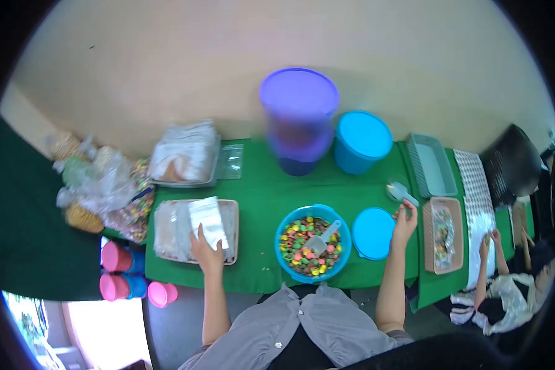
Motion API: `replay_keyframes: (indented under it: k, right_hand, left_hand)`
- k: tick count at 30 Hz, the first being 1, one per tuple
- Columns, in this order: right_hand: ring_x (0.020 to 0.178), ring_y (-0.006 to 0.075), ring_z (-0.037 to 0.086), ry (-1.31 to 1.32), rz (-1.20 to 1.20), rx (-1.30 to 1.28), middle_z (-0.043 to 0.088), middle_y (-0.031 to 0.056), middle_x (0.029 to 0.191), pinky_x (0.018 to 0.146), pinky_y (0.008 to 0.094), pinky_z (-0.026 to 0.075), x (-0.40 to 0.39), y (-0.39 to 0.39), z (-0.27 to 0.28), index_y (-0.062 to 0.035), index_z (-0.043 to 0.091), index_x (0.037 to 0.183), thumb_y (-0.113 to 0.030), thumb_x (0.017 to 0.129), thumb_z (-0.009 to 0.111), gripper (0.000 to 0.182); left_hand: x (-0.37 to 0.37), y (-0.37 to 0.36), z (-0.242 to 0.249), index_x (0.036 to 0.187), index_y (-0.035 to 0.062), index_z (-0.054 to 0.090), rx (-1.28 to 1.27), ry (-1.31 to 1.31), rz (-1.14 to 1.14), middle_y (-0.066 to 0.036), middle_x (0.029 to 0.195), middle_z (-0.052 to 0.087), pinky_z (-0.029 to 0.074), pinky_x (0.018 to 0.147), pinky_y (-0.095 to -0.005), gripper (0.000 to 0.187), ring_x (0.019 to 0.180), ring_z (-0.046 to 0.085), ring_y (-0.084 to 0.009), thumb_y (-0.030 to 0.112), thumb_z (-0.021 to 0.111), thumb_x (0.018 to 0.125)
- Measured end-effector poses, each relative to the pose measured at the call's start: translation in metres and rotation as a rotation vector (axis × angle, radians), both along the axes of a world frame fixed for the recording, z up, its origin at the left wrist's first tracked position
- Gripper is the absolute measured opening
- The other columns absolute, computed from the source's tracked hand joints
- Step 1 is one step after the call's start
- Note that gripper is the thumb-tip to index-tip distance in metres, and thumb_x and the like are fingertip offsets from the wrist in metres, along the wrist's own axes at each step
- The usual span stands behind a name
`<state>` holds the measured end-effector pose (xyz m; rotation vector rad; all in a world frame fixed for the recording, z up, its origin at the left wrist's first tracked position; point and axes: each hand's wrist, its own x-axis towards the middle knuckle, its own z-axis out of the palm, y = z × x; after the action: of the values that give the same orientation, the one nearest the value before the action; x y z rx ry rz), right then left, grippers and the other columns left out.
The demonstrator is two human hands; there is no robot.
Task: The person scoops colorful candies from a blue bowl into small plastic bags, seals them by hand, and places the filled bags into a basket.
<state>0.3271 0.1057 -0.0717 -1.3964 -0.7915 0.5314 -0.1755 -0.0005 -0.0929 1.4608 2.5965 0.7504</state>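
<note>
My left hand [208, 251] grips a white-silver pouch [208, 221] by its lower end, fingers and thumb pressed on it. The pouch lies over a pink tray [235, 231] stacked with clear plastic bags [168, 229]. My right hand [404, 223] pinches the handle of a small clear scoop [401, 192]; a little pale content shows in its bowl. Between my hands stands a blue tub [346, 258] full of colourful round pieces [297, 246]. A second clear scoop [317, 244] rests on those pieces. Beside the tub lies a flat blue lid [374, 233].
Behind are a lidded purple bucket [299, 92], partly blurred, and a lidded blue bucket [364, 142]. Snack bags [108, 185] crowd the left. At right stand a teal basket [432, 166] and a pink basket [456, 234] holding a filled bag. Another person [505, 296] works farther right.
</note>
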Motion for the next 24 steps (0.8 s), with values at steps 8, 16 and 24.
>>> replay_keyframes:
  k: [8, 16, 24]
  right_hand:
    - [0.073, 0.0081, 0.053, 0.064, 0.196, 0.078, 0.060, 0.0028, 0.089, 0.064, 0.0232, 0.046, -0.089, -0.002, 0.073, -0.0028, 0.061, 0.106, -0.007, 0.093, 0.054, 0.016]
    - [0.092, 0.0166, 0.058, -0.161, 1.000, -0.060, 0.062, 0.0074, 0.100, 0.079, 0.0286, 0.048, -0.183, -0.041, 0.077, -0.0039, 0.065, 0.109, -0.016, 0.095, 0.056, 0.021]
    - [0.098, 0.0271, 0.059, -0.419, 1.311, -0.094, 0.060, 0.0138, 0.102, 0.087, 0.0359, 0.046, -0.177, -0.054, 0.081, -0.0012, 0.065, 0.105, -0.017, 0.094, 0.058, 0.021]
  left_hand:
    - [-0.008, -0.011, 0.031, 0.139, 0.0100, 0.044, 0.385, -0.458, 0.103, -0.014, 0.110, 0.055, 0.048, 0.083, -0.0330, 0.069, 0.082, 0.055, -0.0197, -0.014, 0.062, 0.077]
    - [0.063, 0.004, 0.078, 0.129, 0.0028, 0.049, 0.360, -1.208, -0.427, -0.007, 0.102, 0.060, 0.048, 0.086, -0.0285, 0.052, 0.095, 0.057, -0.0136, -0.005, 0.068, 0.081]
    - [0.114, 0.007, 0.096, 0.136, 0.0015, 0.042, 0.141, -1.440, -0.732, -0.013, 0.114, 0.063, 0.048, 0.094, -0.0338, 0.069, 0.112, 0.059, -0.0206, 0.000, 0.076, 0.077]
